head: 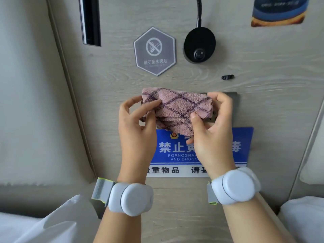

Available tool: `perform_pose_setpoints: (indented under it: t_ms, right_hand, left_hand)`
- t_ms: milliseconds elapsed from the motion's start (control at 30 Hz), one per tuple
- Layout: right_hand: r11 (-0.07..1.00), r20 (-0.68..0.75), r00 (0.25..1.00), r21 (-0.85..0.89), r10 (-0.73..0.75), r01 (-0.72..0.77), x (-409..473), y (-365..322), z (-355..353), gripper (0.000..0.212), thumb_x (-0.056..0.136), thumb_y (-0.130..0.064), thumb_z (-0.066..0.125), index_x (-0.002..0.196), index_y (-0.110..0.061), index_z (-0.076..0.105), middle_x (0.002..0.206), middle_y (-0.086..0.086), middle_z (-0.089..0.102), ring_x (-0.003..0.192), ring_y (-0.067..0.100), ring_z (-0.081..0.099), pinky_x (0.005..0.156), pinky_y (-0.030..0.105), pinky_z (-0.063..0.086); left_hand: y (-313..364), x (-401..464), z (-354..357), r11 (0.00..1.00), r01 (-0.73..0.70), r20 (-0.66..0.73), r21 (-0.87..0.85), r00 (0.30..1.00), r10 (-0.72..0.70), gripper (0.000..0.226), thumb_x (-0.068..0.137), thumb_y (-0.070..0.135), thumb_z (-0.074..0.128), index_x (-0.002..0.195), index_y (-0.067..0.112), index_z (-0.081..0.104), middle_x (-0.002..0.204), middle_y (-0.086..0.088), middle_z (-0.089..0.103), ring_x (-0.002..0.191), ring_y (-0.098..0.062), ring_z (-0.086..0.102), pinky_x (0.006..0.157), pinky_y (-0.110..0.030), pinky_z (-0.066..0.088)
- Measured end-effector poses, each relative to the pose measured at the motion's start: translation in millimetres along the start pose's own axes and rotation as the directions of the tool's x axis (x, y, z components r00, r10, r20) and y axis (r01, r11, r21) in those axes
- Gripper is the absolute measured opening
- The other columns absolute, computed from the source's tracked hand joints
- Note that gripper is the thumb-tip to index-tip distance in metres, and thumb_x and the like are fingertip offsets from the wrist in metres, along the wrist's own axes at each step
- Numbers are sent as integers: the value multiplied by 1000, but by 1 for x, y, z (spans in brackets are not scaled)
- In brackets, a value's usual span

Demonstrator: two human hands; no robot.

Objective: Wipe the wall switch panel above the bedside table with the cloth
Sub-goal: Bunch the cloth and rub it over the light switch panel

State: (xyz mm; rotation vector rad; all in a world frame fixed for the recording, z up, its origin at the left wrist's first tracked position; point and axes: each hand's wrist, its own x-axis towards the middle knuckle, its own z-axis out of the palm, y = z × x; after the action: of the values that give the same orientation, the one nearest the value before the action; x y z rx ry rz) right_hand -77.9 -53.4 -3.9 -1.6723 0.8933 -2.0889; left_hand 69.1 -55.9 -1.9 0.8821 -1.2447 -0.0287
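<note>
A pink fluffy cloth (177, 107) with dark purple check lines is bunched up between both hands in front of the wood-grain wall. My left hand (135, 123) grips its left end with thumb and fingers. My right hand (213, 128) pinches its right end, thumb on the front. Behind the cloth and my right hand sits the grey wall switch panel (235, 100); only its upper right corner and a strip of its lower edge show. Whether the cloth touches the panel I cannot tell.
On the wall: a grey hexagonal no-smoking sign (155, 51), a black lamp base with rocker switch (199, 45), a small black clip (227, 77), a blue notice (175, 148), a dark vertical fixture (89, 20). Padded headboards (31, 95) flank the wall; white bedding (301, 220) lies low.
</note>
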Motion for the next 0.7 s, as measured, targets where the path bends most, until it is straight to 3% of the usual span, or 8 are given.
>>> perform_pose_setpoints:
  t_ms: [100,167,233,300,433,500,600,700]
  right_hand:
    - [994,43,998,-104,-37,42,1,6,3,33,96,-16,55,120,-37,62,129,-11,44,97,33,68,79,48,60]
    - [996,91,996,-90,-7,16,-1,6,5,35,99,-15,52,125,-34,64,135,-6,38,114,33,61,89,42,59]
    - [994,142,990,-113,13,3,-2,3,5,37,101,-13,51,130,-32,62,136,-4,35,120,18,57,102,25,49]
    - [988,198,978,-149,59,-29,-2,-2,3,38,101,-11,52,133,-30,60,132,-1,34,105,-11,52,91,-2,36]
    - [978,279,945,-166,168,-125,-2,-5,2,39,101,-12,52,134,-32,58,126,4,37,79,-29,46,73,-10,30]
    - [971,289,934,-171,212,-168,-1,-8,0,38,101,-14,51,134,-33,58,125,4,38,73,-30,46,72,-11,29]
    - [956,295,911,-142,289,-257,2,-8,0,37,101,-19,52,130,-40,61,127,1,44,72,-18,54,79,-1,43]
    - [895,330,843,-15,426,-446,2,-10,0,37,100,-17,52,126,-39,65,111,-9,64,81,3,59,85,37,61]
  left_hand:
    - [0,0,1,1000,24,-2,-14,1000,-24,32,96,10,61,103,37,75,128,1,50,82,2,54,73,-47,60]
    - [-1,-1,1,999,46,4,-23,999,-46,29,96,13,61,105,37,75,130,-1,49,84,0,54,74,-48,60]
    - [0,-1,1,996,81,11,-39,997,-80,29,97,15,61,105,40,74,131,0,49,86,-3,55,77,-49,59]
    - [3,-1,0,990,124,25,-64,992,-122,30,96,16,62,104,43,72,129,-2,50,89,-11,58,79,-48,59]
    - [5,1,-4,945,281,107,-165,958,-266,28,94,16,63,104,39,75,119,-10,63,86,-17,62,61,-23,55]
    - [7,1,-6,907,365,156,-209,928,-337,28,95,14,62,104,37,75,96,0,73,77,-10,60,56,-20,51]
    - [8,1,-7,882,412,189,-227,907,-375,28,96,12,61,104,35,75,78,10,72,70,-8,62,55,-20,50]
    - [7,1,-8,875,432,204,-217,897,-392,28,96,12,61,103,35,75,79,2,71,73,-16,64,54,-20,49]
